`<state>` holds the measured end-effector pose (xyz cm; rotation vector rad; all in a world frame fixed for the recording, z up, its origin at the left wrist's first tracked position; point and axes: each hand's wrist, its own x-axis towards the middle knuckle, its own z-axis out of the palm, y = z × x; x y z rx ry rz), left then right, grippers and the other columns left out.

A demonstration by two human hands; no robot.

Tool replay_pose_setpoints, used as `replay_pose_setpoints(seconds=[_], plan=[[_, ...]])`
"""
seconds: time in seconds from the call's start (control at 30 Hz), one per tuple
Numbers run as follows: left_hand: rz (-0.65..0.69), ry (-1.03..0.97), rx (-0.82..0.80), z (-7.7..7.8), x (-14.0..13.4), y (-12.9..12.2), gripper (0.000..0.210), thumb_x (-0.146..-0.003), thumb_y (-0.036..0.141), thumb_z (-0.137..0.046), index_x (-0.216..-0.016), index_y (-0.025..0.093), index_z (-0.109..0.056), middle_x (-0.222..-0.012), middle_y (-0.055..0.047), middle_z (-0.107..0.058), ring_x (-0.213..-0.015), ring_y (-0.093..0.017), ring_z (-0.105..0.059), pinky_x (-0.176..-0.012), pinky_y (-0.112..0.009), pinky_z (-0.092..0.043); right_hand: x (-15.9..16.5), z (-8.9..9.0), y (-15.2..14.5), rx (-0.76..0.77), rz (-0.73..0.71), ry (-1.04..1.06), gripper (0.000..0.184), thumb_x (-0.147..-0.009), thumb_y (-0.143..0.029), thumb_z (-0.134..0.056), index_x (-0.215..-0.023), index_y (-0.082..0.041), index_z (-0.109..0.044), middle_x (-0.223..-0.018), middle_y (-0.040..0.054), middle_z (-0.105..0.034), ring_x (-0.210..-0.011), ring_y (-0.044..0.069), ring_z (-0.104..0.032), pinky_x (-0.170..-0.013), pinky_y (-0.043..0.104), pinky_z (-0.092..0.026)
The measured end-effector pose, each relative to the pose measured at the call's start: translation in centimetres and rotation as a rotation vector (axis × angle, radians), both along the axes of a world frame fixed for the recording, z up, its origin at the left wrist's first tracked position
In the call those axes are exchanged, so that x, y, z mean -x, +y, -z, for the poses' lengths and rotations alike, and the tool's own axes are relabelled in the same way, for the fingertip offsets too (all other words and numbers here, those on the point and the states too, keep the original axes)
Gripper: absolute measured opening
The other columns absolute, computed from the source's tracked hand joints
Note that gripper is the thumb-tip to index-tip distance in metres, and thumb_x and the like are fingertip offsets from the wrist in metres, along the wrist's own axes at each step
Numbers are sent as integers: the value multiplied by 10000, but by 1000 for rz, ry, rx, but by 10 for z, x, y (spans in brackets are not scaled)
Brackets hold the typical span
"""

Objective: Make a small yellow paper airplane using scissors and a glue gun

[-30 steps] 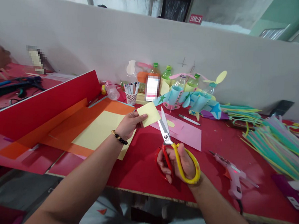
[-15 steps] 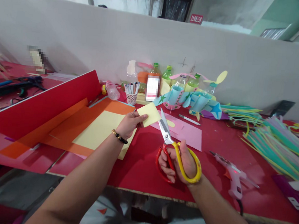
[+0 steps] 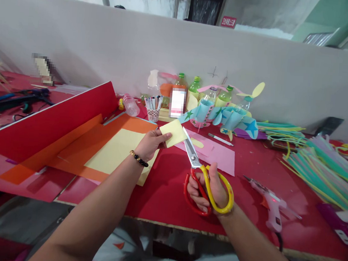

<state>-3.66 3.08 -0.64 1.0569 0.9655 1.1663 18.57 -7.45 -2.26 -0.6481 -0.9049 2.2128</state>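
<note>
Between thumb and fingers, my left hand [image 3: 153, 143] pinches a small square of pale yellow paper [image 3: 174, 132]. My right hand [image 3: 207, 189] is wrapped around the handles of large scissors [image 3: 193, 158], one loop red and the other yellow. The blades lie nearly together, their tips at the right edge of the yellow square. A larger pale yellow sheet [image 3: 112, 151] lies on orange paper [image 3: 132, 124] beneath and left of my left hand. Behind the scissors is a pink sheet [image 3: 223, 156] with a yellow rounded cutout on it.
A pink glue gun [image 3: 272, 202] lies at the right, near bundles of coloured strips [image 3: 330, 169]. Bottle crafts with blue paper [image 3: 205, 111], a cup of pens [image 3: 153, 113] and a phone [image 3: 177, 102] stand along the back. A red board [image 3: 57, 113] rises at the left.
The scissor blades have closed from a wider gap, and the red loop has swung right toward the yellow one. My left hand and the paper square have barely moved.
</note>
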Motion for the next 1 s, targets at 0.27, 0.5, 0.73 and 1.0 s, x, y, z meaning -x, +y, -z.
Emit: replay_pose_setpoints(seconds=[0.27,0.5,0.73,1.0], plan=[[18,3,1,1,1,0,324,-636,391,-787,-709,111,-641,-563,5,-578,-472,-65,-489,-494,-198,-405,0,0,0,-33,-33,32,783,-722,-850,-139,-692,-154,-495,-583,-4,-522,-283,38,-354,-255,172,-324],[72,47,-22,0,-4,-4,309,-658,372,-774,-610,120,-600,-503,11,-561,-442,-63,-476,-473,-192,-384,2,-3,-3,-96,-43,90,782,-724,-848,-188,-775,-143,-522,-683,35,-549,-381,63,-406,-339,205,-364],[133,50,27,-7,-16,-14,336,-644,393,-774,-564,125,-587,-462,6,-561,-418,-68,-476,-442,-196,-352,5,-9,-4,-94,-15,95,762,-726,-847,-210,-776,-151,-517,-708,36,-542,-407,71,-404,-371,225,-373],[128,43,48,-9,-18,-15,343,-616,407,-787,-584,122,-600,-473,0,-576,-417,-69,-484,-440,-196,-355,7,-8,-4,-56,29,125,797,-708,-860,-125,-719,-155,-498,-651,12,-509,-353,54,-356,-316,199,-316]])
